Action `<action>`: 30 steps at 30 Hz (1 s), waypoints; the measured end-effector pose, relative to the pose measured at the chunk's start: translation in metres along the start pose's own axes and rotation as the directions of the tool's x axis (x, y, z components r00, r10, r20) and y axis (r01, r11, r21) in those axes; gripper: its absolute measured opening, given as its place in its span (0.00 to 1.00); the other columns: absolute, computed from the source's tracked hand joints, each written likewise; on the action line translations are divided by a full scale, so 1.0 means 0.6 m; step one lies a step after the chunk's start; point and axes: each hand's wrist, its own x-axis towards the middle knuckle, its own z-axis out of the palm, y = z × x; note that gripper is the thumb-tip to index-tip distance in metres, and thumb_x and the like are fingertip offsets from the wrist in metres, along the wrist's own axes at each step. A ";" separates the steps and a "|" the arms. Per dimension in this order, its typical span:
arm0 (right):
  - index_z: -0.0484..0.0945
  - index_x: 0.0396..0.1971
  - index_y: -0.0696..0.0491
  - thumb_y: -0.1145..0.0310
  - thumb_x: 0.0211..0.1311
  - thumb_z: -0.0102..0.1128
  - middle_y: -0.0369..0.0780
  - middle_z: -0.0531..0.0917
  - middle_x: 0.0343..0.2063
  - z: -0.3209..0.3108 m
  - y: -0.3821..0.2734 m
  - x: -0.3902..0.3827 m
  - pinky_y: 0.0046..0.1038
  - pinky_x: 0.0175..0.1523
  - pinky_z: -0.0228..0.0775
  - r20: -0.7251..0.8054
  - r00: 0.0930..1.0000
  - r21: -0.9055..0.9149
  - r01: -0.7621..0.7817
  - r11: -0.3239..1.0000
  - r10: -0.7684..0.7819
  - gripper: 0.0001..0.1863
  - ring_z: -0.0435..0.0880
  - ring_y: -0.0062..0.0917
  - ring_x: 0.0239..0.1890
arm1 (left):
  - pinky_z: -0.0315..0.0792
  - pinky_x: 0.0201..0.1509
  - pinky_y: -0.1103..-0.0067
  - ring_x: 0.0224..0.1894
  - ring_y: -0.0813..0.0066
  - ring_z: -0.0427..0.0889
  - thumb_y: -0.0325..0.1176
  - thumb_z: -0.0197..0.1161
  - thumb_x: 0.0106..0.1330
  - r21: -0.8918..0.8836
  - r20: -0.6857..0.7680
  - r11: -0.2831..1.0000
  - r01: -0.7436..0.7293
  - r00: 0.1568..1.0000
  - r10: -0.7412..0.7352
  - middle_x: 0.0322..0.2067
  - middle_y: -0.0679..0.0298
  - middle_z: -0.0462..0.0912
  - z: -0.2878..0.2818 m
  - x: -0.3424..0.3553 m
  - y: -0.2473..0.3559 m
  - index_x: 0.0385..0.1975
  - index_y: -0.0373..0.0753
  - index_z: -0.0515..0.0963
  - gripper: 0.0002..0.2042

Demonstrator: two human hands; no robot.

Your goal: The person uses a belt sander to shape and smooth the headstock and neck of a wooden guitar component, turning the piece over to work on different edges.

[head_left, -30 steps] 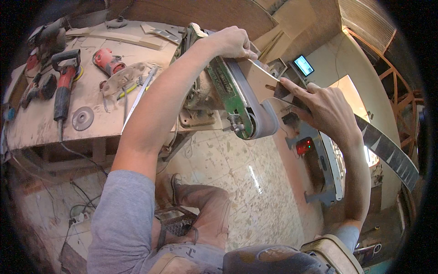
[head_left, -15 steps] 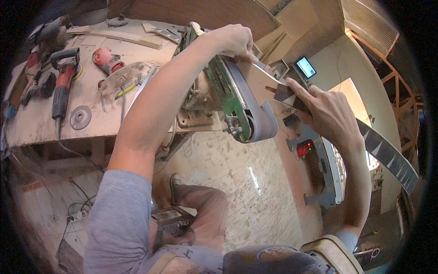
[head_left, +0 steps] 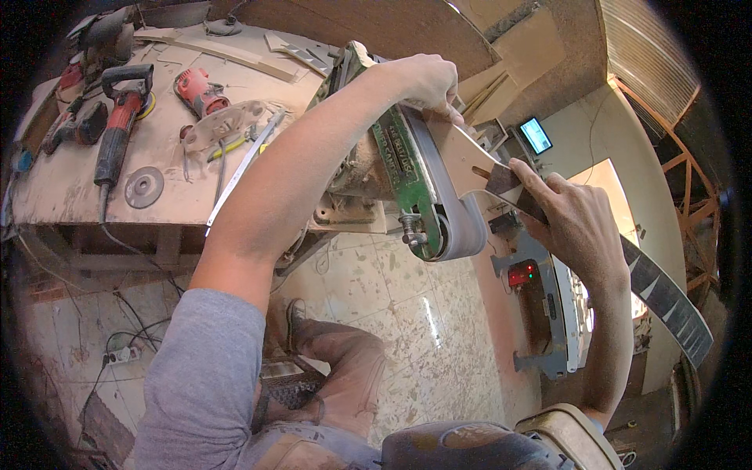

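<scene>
Bare right hand (head_left: 578,223) at 3 o'clock hides mid-length of long dark pale-triangled strip (head_left: 670,298); blue-lit rectangular screen (head_left: 536,135), 2 o'clock, unreadable.

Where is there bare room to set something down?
On the workbench: between the grey disc and metal ruler, and left of the dark cord. Crowded: around the yellow pliers, and at the belt sander by the left hand.

Bare L hand (head_left: 429,81), curled, upper ctr of frame; bare R hand (head_left: 578,219), index finger (head_left: 531,178) extd, ctr-R.
</scene>
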 end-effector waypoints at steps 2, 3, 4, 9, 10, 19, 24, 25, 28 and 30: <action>0.69 0.65 0.41 0.63 0.51 0.71 0.38 0.81 0.25 0.003 0.003 -0.001 0.30 0.31 0.74 -0.011 1.000 -0.015 0.013 1.000 -0.013 0.37 0.82 0.28 0.26 | 0.78 0.36 0.71 0.29 0.62 0.86 0.55 0.74 0.51 -0.006 -0.018 1.000 -0.005 1.000 0.005 0.23 0.55 0.85 0.002 0.001 -0.003 0.24 0.36 0.85 0.23; 0.69 0.64 0.41 0.64 0.51 0.69 0.39 0.80 0.25 0.007 0.004 0.000 0.31 0.31 0.75 -0.016 1.000 -0.017 0.021 1.000 -0.021 0.36 0.83 0.30 0.27 | 0.79 0.36 0.71 0.29 0.62 0.86 0.56 0.74 0.50 -0.006 -0.019 1.000 -0.008 1.000 0.008 0.23 0.55 0.85 0.000 0.001 -0.004 0.24 0.36 0.85 0.24; 0.69 0.64 0.42 0.64 0.50 0.70 0.39 0.80 0.25 0.009 0.004 0.001 0.31 0.31 0.75 -0.018 1.000 -0.016 0.017 1.000 -0.018 0.37 0.83 0.30 0.27 | 0.79 0.36 0.71 0.29 0.63 0.86 0.57 0.74 0.50 -0.006 -0.021 1.000 -0.012 1.000 0.012 0.23 0.55 0.85 -0.001 0.000 -0.004 0.23 0.36 0.85 0.24; 0.69 0.64 0.41 0.62 0.48 0.73 0.38 0.81 0.26 0.014 0.006 0.007 0.30 0.31 0.75 -0.054 0.998 -0.034 0.029 0.999 -0.031 0.39 0.83 0.29 0.27 | 0.79 0.36 0.72 0.29 0.64 0.86 0.63 0.73 0.45 0.006 -0.015 0.998 0.062 0.998 -0.062 0.23 0.55 0.85 0.001 0.003 0.006 0.22 0.36 0.85 0.29; 0.69 0.64 0.41 0.61 0.49 0.73 0.38 0.81 0.26 0.015 0.004 0.007 0.30 0.31 0.75 -0.040 0.999 -0.050 0.018 0.999 -0.020 0.38 0.83 0.28 0.27 | 0.79 0.36 0.72 0.29 0.64 0.86 0.65 0.73 0.44 0.025 -0.024 0.997 0.067 0.998 -0.066 0.22 0.55 0.85 0.002 0.005 0.003 0.21 0.36 0.85 0.30; 0.69 0.64 0.40 0.58 0.53 0.72 0.36 0.83 0.28 0.022 0.006 0.006 0.25 0.28 0.75 -0.034 0.999 -0.113 0.008 0.994 -0.012 0.37 0.82 0.24 0.26 | 0.79 0.35 0.72 0.28 0.64 0.85 0.66 0.73 0.43 0.063 -0.006 0.993 0.102 0.995 -0.102 0.22 0.55 0.84 0.003 0.010 0.008 0.21 0.35 0.85 0.32; 0.70 0.64 0.40 0.57 0.55 0.70 0.36 0.83 0.28 0.020 0.001 0.009 0.25 0.26 0.74 -0.024 1.000 -0.121 0.002 0.993 -0.005 0.34 0.82 0.24 0.25 | 0.78 0.34 0.72 0.28 0.63 0.85 0.67 0.73 0.41 0.064 -0.017 0.996 0.061 0.998 -0.060 0.21 0.55 0.84 0.008 0.015 -0.008 0.22 0.35 0.85 0.33; 0.70 0.64 0.40 0.57 0.55 0.70 0.36 0.83 0.27 0.021 0.001 0.008 0.25 0.26 0.74 -0.033 0.999 -0.129 0.002 0.992 -0.007 0.34 0.82 0.24 0.25 | 0.78 0.34 0.72 0.28 0.63 0.85 0.67 0.73 0.41 0.051 -0.017 0.997 0.064 0.998 -0.063 0.21 0.55 0.84 0.009 0.013 -0.007 0.21 0.35 0.85 0.33; 0.70 0.64 0.40 0.56 0.56 0.70 0.37 0.83 0.27 0.022 0.000 0.009 0.25 0.26 0.74 -0.051 0.999 -0.148 0.003 0.989 -0.011 0.34 0.82 0.23 0.24 | 0.78 0.35 0.72 0.28 0.63 0.85 0.68 0.72 0.42 0.049 -0.039 0.997 0.058 0.998 -0.056 0.21 0.55 0.84 0.014 0.011 -0.007 0.21 0.35 0.85 0.33; 0.70 0.64 0.40 0.56 0.56 0.69 0.37 0.82 0.26 0.020 -0.003 0.011 0.25 0.26 0.74 -0.041 0.999 -0.153 -0.002 0.988 -0.004 0.34 0.82 0.23 0.24 | 0.79 0.35 0.72 0.28 0.63 0.85 0.68 0.72 0.43 0.039 -0.063 0.998 0.047 0.997 -0.044 0.22 0.55 0.84 0.018 0.011 -0.010 0.21 0.35 0.85 0.33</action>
